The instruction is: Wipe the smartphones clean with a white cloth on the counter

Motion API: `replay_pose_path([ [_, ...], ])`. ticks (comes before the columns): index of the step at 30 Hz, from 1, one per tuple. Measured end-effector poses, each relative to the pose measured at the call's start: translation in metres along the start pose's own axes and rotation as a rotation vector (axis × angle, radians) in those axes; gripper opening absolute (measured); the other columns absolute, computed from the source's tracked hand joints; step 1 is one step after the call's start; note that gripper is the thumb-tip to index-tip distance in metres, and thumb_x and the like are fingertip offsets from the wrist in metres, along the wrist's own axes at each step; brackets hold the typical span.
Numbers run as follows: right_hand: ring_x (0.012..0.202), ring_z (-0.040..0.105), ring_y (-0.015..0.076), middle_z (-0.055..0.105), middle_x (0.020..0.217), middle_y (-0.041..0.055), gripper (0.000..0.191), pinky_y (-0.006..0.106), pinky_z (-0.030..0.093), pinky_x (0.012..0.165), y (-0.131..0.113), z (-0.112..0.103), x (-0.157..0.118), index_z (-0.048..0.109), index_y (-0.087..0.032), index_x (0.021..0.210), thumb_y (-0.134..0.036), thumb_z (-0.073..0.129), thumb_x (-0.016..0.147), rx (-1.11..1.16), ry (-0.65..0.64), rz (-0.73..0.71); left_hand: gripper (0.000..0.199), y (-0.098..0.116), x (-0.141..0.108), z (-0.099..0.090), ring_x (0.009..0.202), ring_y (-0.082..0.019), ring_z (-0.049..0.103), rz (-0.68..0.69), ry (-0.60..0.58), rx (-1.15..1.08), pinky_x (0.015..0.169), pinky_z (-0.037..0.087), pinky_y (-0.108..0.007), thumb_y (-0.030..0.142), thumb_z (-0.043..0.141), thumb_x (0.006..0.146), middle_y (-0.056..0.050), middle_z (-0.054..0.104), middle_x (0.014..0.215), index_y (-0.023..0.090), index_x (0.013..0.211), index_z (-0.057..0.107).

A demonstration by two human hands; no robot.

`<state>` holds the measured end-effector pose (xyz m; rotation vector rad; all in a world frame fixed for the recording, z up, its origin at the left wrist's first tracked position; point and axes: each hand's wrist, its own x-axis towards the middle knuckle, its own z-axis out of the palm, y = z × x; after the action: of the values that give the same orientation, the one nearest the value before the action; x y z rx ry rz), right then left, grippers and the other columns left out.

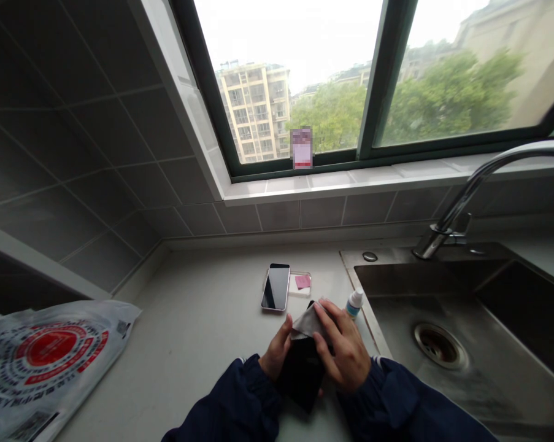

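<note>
My left hand [275, 354] grips a black phone [302, 371] by its left side, tilted over the counter. A grey cleaning cloth [307, 322] with a zigzag edge lies folded over the phone's upper end. My right hand [348, 353] presses this cloth against the phone with bent fingers. Just beyond my right hand stands a small white-capped bottle [354, 303] with a blue label, partly hidden by the hand. Farther back, another phone [275, 287] with a dark screen rests beside a clear phone case [294, 288] that has a pink slip [303, 282] on it.
A steel sink [362, 276] with a curved faucet [461, 190] is to the right. At the left, a printed plastic bag [51, 362] lies on the white counter [189, 319]. Behind are a tiled wall and a window; a small pink-and-white item [303, 153] stands at its frame.
</note>
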<state>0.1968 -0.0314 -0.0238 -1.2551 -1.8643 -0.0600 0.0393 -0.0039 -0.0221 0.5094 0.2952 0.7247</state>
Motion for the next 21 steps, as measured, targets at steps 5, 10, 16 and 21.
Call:
replay_pose_path([
  [5, 0.126, 0.049, 0.0325, 0.047, 0.139, 0.0125, 0.055, 0.049, 0.049, 0.1, 0.0, -0.001, 0.001, 0.038, -0.022, 0.146, -0.022, 0.047, 0.092, 0.037, 0.021, 0.023, 0.067, 0.013, -0.004, 0.007, 0.117, -0.032, 0.058, -0.01, -0.003, -0.015, 0.105, 0.035, -0.049, 0.059, 0.034, 0.093, -0.017, 0.062, 0.126, 0.017, 0.145, 0.039],
  [10, 0.13, 0.045, 0.0319, 0.042, 0.142, 0.0132, 0.053, 0.048, 0.047, 0.104, 0.001, -0.002, -0.002, 0.039, -0.02, 0.146, -0.02, 0.046, 0.094, 0.096, 0.007, 0.075, 0.072, 0.021, -0.009, 0.019, 0.107, -0.036, 0.063, -0.075, 0.006, -0.074, 0.095, 0.042, -0.058, 0.065, 0.032, 0.09, -0.018, 0.063, 0.123, 0.02, 0.146, 0.036],
  [16, 0.133, 0.043, 0.0299, 0.04, 0.144, 0.0123, 0.051, 0.046, 0.043, 0.108, -0.002, -0.004, -0.002, 0.039, -0.019, 0.146, -0.019, 0.043, 0.095, 0.18, 0.028, 0.12, 0.074, 0.021, -0.009, 0.014, 0.102, -0.037, 0.065, -0.104, -0.077, -0.116, 0.086, 0.045, -0.064, 0.07, 0.03, 0.087, -0.017, 0.062, 0.124, 0.027, 0.147, 0.029],
  [21, 0.14, 0.035, 0.0291, 0.031, 0.154, 0.0097, 0.051, 0.044, 0.039, 0.113, -0.005, -0.003, 0.0, 0.035, -0.017, 0.149, -0.02, 0.037, 0.098, 0.21, -0.009, 0.133, 0.074, 0.022, -0.008, 0.008, 0.092, -0.034, 0.068, -0.079, -0.092, -0.096, 0.08, 0.048, -0.061, 0.072, 0.022, 0.087, -0.019, 0.06, 0.125, 0.027, 0.146, 0.029],
])
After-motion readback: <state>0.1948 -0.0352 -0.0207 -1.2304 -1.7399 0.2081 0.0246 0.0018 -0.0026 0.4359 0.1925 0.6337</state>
